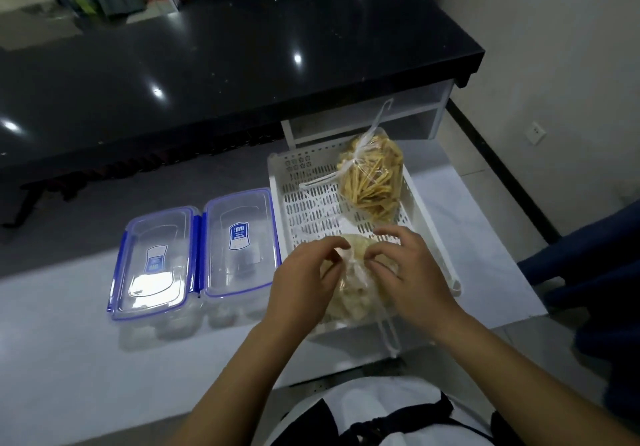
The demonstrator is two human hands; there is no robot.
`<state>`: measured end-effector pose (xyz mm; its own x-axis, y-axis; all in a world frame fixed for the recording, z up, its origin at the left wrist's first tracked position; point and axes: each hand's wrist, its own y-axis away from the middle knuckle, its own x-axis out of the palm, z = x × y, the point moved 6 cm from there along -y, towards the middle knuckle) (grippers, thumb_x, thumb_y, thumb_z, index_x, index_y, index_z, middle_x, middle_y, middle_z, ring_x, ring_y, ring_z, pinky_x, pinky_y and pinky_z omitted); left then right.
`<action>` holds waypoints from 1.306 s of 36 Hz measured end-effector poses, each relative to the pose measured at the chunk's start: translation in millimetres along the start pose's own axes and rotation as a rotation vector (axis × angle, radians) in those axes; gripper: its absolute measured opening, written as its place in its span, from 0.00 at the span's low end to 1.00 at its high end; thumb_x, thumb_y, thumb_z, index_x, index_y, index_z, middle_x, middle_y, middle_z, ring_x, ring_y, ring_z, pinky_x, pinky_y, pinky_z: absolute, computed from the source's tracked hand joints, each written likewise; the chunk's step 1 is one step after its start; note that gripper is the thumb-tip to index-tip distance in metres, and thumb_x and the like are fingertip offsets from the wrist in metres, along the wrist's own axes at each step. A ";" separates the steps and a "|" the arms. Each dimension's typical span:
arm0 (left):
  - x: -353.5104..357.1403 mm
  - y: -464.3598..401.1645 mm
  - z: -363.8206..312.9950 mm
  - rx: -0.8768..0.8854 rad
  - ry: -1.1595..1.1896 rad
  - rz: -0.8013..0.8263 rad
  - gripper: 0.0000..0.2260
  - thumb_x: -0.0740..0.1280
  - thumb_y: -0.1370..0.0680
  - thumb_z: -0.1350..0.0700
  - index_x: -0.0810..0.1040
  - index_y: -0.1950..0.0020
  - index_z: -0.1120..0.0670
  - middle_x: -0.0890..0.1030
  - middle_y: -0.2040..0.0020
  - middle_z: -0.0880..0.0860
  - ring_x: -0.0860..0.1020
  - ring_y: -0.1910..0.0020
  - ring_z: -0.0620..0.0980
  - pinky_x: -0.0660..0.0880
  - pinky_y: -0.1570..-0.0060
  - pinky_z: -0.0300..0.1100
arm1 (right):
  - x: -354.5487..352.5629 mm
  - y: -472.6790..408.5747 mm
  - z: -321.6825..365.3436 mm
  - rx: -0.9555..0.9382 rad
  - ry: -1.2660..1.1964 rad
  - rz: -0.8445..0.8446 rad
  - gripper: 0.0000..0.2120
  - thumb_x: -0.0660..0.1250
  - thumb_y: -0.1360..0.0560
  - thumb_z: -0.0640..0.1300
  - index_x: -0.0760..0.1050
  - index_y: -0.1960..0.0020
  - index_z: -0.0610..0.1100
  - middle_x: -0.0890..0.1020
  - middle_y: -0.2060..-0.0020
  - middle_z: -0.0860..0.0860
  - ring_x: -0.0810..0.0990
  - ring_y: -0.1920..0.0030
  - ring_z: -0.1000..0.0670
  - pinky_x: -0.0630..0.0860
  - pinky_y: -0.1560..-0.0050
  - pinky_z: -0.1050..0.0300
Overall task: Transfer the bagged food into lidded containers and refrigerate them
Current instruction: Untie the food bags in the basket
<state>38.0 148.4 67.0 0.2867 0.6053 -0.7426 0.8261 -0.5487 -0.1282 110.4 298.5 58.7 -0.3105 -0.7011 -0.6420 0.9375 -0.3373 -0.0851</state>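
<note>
Plastic bag (349, 282) (knotted) btwn both hands (304, 272), in tray (304, 210).

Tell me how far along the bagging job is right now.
Done: nothing transferred yet; both lidded containers sit shut on the table. In hand: the left hand and right hand work at the knot of the near bag of pale food in the white perforated tray. Left: emptying it, then the bag of yellow sticks, lidding and refrigerating.
</note>
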 end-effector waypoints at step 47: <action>-2.8 -21.8 -29.0 -0.244 0.100 -0.221 0.11 0.72 0.28 0.68 0.84 0.56 0.51 0.79 0.56 0.48 0.79 0.57 0.43 0.76 0.54 0.33 | -50.8 -56.3 -38.0 -0.236 -0.025 0.225 0.10 0.74 0.30 0.40 0.75 0.60 0.52 0.80 0.52 0.58 0.75 0.44 0.56 0.69 0.40 0.58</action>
<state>33.2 175.4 90.9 0.1238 0.7546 -0.6444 0.9618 -0.2509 -0.1091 79.3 376.9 67.2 -0.0928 -0.7579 -0.6457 0.9926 -0.0196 -0.1197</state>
